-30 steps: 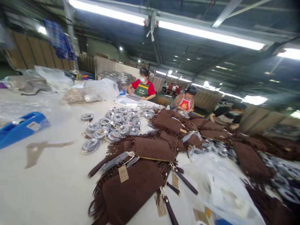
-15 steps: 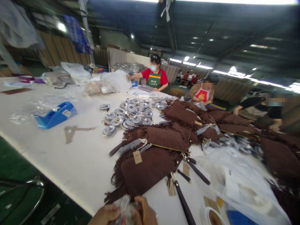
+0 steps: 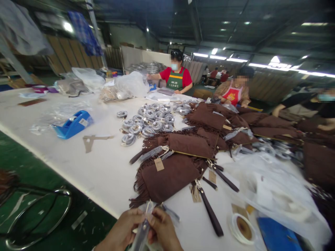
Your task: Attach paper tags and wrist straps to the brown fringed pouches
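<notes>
At the bottom centre, both hands meet on a strap in a see-through plastic sleeve (image 3: 141, 235). My left hand (image 3: 124, 225) pinches it from one side, and the fingers of my right hand (image 3: 165, 225) are closed on its upper end. Part of the strap is hidden by my fingers. Just beyond lies a brown fringed bag (image 3: 170, 179), with another brown bag (image 3: 191, 144) and its paper tag (image 3: 159, 164) behind it. A dark wrist strap (image 3: 210, 211) with a metal clip lies on the table to the right of my hands.
Coiled grey straps (image 3: 149, 120) lie mid-table. Left are a blue tape dispenser (image 3: 73, 125) and a flat cut-out (image 3: 90, 141). At right are a tape roll (image 3: 242, 228), a blue object (image 3: 277, 233) and a plastic bag (image 3: 274, 195). Several co-workers stand beyond the bags.
My view has shifted, so the table contents appear further right and slightly higher. My hands have come up into view, and the sleeved strap between them shows more plainly.
</notes>
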`<state>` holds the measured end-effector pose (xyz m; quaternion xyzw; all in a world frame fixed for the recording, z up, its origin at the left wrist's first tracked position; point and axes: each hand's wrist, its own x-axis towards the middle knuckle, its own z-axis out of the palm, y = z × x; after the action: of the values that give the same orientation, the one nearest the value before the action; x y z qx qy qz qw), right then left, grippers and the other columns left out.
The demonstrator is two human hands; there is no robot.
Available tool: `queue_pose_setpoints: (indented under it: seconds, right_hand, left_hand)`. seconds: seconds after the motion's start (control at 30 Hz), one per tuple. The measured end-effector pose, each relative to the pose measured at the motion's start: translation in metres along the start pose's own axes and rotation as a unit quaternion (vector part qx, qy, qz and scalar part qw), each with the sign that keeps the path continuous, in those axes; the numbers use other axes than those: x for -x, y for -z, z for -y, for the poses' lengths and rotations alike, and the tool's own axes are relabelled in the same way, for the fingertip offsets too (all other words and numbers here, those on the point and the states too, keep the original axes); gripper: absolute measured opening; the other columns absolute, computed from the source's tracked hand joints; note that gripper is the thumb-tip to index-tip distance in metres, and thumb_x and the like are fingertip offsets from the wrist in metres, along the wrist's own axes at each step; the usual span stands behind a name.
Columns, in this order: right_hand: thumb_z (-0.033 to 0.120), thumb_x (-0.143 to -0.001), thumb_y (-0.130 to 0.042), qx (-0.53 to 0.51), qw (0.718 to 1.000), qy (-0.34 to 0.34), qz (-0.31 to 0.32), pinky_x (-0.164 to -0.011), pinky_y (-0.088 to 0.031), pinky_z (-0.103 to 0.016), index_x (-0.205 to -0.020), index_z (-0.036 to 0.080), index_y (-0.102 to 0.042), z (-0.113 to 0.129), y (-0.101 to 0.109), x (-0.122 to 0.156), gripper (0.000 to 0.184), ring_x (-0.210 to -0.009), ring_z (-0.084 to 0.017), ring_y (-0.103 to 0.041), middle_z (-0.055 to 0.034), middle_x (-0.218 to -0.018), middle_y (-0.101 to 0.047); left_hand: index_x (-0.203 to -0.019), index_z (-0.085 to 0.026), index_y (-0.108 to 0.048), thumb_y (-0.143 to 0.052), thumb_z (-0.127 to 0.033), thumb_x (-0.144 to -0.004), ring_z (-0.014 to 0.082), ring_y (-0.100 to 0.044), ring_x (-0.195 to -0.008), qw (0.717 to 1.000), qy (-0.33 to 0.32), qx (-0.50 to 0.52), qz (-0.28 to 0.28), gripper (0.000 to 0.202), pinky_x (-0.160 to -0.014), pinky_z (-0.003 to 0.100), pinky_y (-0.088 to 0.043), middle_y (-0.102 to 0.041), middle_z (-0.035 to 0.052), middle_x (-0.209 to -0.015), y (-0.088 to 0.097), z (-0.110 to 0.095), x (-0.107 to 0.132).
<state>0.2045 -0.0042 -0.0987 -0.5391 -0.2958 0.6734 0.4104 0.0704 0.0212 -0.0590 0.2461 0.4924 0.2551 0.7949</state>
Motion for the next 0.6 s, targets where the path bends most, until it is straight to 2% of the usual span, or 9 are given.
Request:
queue_pose_setpoints:
  seconds: [0.1, 0.23, 0.37, 0.43, 0.5, 0.6]
  right_hand:
    - [0.069, -0.057, -0.071, -0.021, 0.999, -0.031, 0.005, -0.035, -0.037, -0.017, -0.082, 0.016, -0.062, 0.005, 0.003, 0.002, 0.059, -0.033, -0.006, -0.042, 0.0035, -0.046, -0.055]
    - [0.071, -0.055, -0.071, -0.025, 0.999, -0.031, 0.013, -0.036, -0.038, -0.017, -0.083, 0.015, -0.062, 0.003, 0.007, -0.004, 0.063, -0.034, -0.004, -0.04, 0.0043, -0.048, -0.054]
    - [0.076, -0.054, -0.065, 0.031, 0.999, -0.02, 0.0, -0.033, -0.035, -0.019, -0.073, 0.017, -0.055, 0.005, 0.008, -0.005, 0.063, -0.033, -0.006, -0.039, 0.0059, -0.043, -0.049]
    - [0.07, -0.061, -0.063, 0.086, 0.996, -0.013, -0.015, -0.033, -0.033, -0.02, -0.072, 0.018, -0.054, 0.011, 0.014, 0.003, 0.054, -0.032, -0.008, -0.04, 0.0058, -0.043, -0.049]
    - [0.058, -0.071, -0.061, 0.164, 0.986, 0.01, -0.027, -0.035, -0.033, -0.02, -0.074, 0.018, -0.058, 0.022, 0.029, 0.012, 0.04, -0.034, -0.009, -0.045, 0.004, -0.049, -0.054]
    - [0.046, -0.081, -0.055, 0.237, 0.961, 0.085, -0.11, -0.043, -0.038, -0.022, -0.073, 0.019, -0.059, 0.041, 0.062, 0.015, 0.028, -0.044, -0.011, -0.054, 0.0015, -0.059, -0.061]
  left_hand:
    - [-0.073, -0.013, -0.064, -0.07, -0.028, -0.069, 0.0256, -0.066, -0.067, 0.998, 0.045, 0.022, 0.033, 0.016, -0.061, 0.032, -0.05, -0.07, 0.0121, -0.067, -0.002, -0.012, 0.006]
    - [-0.078, -0.011, -0.066, -0.069, -0.026, -0.072, 0.0261, -0.066, -0.07, 0.983, 0.109, 0.11, 0.097, 0.016, -0.073, 0.035, -0.051, -0.07, 0.0125, -0.071, -0.008, -0.02, 0.006]
    - [-0.078, -0.011, -0.065, -0.071, -0.022, -0.071, 0.0278, -0.067, -0.07, 0.975, 0.132, 0.135, 0.117, 0.014, -0.072, 0.035, -0.051, -0.069, 0.0104, -0.069, -0.016, -0.018, 0.006]
    - [-0.08, -0.012, -0.065, -0.071, -0.021, -0.072, 0.0283, -0.067, -0.071, 0.971, 0.137, 0.156, 0.116, 0.013, -0.071, 0.034, -0.051, -0.069, 0.0096, -0.068, -0.018, -0.014, 0.006]
    - [-0.081, -0.011, -0.066, -0.07, -0.02, -0.074, 0.0273, -0.068, -0.073, 0.972, 0.12, 0.179, 0.097, 0.012, -0.072, 0.033, -0.051, -0.069, 0.0093, -0.069, -0.017, -0.01, 0.006]
    - [-0.08, -0.009, -0.067, -0.068, -0.019, -0.077, 0.024, -0.067, -0.074, 0.974, 0.095, 0.2, 0.041, 0.011, -0.073, 0.029, -0.051, -0.069, 0.0097, -0.072, -0.013, -0.003, 0.0]
